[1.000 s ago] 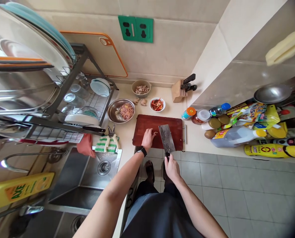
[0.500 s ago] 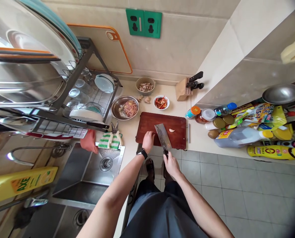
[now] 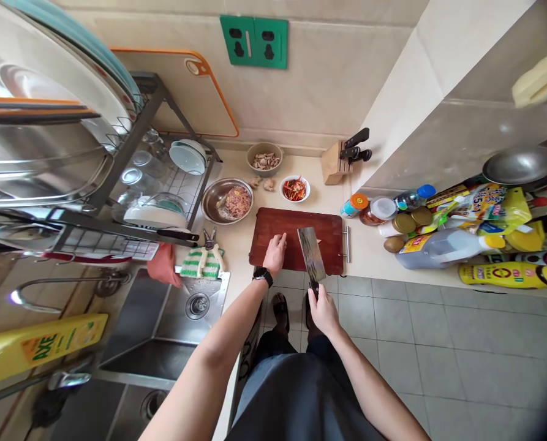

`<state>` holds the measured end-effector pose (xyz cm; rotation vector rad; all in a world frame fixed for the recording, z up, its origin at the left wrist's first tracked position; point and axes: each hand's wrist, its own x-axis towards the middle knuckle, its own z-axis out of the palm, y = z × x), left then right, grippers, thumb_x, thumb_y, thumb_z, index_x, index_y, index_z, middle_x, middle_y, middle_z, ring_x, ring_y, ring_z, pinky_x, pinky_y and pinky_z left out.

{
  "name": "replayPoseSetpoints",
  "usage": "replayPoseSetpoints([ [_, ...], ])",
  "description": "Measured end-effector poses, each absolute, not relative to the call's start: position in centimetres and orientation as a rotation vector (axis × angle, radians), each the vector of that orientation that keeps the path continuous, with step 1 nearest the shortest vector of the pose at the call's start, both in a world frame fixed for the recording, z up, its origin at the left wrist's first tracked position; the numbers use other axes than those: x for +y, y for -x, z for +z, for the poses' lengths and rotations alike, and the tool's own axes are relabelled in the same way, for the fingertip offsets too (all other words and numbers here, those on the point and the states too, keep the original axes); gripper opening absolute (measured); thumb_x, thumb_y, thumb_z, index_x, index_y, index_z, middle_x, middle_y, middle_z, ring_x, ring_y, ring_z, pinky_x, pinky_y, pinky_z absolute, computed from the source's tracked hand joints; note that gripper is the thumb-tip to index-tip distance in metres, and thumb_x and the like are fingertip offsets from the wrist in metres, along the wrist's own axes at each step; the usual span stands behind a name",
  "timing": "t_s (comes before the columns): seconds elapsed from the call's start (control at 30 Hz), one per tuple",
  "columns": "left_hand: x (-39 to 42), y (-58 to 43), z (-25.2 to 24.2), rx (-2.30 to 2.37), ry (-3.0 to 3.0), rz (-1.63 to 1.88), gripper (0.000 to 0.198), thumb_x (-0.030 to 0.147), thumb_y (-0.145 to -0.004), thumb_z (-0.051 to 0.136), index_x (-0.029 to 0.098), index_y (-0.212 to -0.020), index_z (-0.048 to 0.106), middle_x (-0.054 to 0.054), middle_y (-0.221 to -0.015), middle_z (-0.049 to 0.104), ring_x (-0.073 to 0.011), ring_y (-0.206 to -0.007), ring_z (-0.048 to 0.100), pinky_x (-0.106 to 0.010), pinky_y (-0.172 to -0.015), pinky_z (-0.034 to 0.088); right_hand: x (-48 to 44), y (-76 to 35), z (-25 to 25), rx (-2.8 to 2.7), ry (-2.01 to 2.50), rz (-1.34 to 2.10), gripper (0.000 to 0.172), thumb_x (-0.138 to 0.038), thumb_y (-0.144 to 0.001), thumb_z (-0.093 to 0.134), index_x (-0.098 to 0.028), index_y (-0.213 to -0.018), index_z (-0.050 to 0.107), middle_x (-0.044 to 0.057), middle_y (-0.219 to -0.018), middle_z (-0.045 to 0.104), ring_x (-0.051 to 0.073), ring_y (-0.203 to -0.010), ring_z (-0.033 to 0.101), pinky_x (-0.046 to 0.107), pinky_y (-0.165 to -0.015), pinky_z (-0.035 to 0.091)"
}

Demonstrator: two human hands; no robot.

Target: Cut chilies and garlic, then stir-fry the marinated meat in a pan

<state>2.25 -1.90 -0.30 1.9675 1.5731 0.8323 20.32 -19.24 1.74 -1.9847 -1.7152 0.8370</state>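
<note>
Holds the cleaver (image 3: pixel 310 252) over five o'clock on the cutting board (image 3: pixel 273 222), clamping right hand (image 3: pixel 325 312) fingers on its handle (image 3: pixel 314 285), likely for control; bends left hand (image 3: pixel 275 252) fingers at eight, clear of it (cannot tell if pinching anything).

My right hand (image 3: pixel 324 311) grips a cleaver (image 3: pixel 310 252) over the board (image 3: pixel 277 223) at its near edge | my left hand (image 3: pixel 275 252) nearer the left corner | bowl (image 3: pixel 282 191) beyond the far edge
</note>
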Motion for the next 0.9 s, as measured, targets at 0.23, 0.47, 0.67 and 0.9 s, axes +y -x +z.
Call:
replayPoseSetpoints([
  [0.23, -3.9, -0.2, -0.2, 1.745, -1.760, 0.986, 0.053, 0.022, -0.091, 0.055, 0.018, -0.144, 0.047, -0.017, -0.138, 0.057, -0.0288, -0.130, 0.052, -0.048, -0.110, 0.045, -18.2, -17.3, 2.0, -1.985, 2.121, 0.723, 0.042, -0.043, -0.105, 0.034, -0.010, -0.119, 0.055, 0.014, -0.082, 0.075, 0.023, -0.069, 0.073, 0.026, -0.058, 0.044],
  [0.47, -4.8, 0.0, -0.6, 1.810, -1.446, 1.239, 0.046, 0.040, -0.104, 0.033, 0.020, -0.142, 0.052, -0.013, -0.149, 0.054, -0.0230, -0.141, 0.048, -0.043, -0.122, 0.034, -16.0, -14.7, 1.0, -2.120, 2.249, 0.695, 0.035, -0.039, -0.106, 0.033, -0.012, -0.112, 0.054, 0.017, -0.086, 0.074, 0.024, -0.073, 0.074, 0.029, -0.064, 0.051],
  [0.67, -4.7, -1.0, -0.8, 1.762, -1.338, 1.292, 0.054, 0.048, -0.105, 0.031, 0.017, -0.143, 0.052, -0.016, -0.152, 0.051, -0.0250, -0.144, 0.044, -0.047, -0.124, 0.030, -15.6, -14.9, 1.8, -2.195, 2.271, 0.690, 0.033, -0.039, -0.106, 0.035, -0.012, -0.110, 0.054, 0.015, -0.083, 0.074, 0.026, -0.073, 0.074, 0.030, -0.063, 0.050],
  [0.9, -4.8, -0.6, -1.1, 1.785, -1.239, 1.385, 0.059, 0.053, -0.105, 0.025, 0.018, -0.143, 0.052, -0.013, -0.149, 0.054, -0.0210, -0.142, 0.048, -0.040, -0.122, 0.036, -15.3, -14.2, 2.3, -2.085, 2.247, 0.555, 0.043, -0.045, -0.106, 0.031, -0.010, -0.121, 0.051, 0.018, -0.088, 0.074, 0.025, -0.074, 0.074, 0.029, -0.063, 0.049],
])
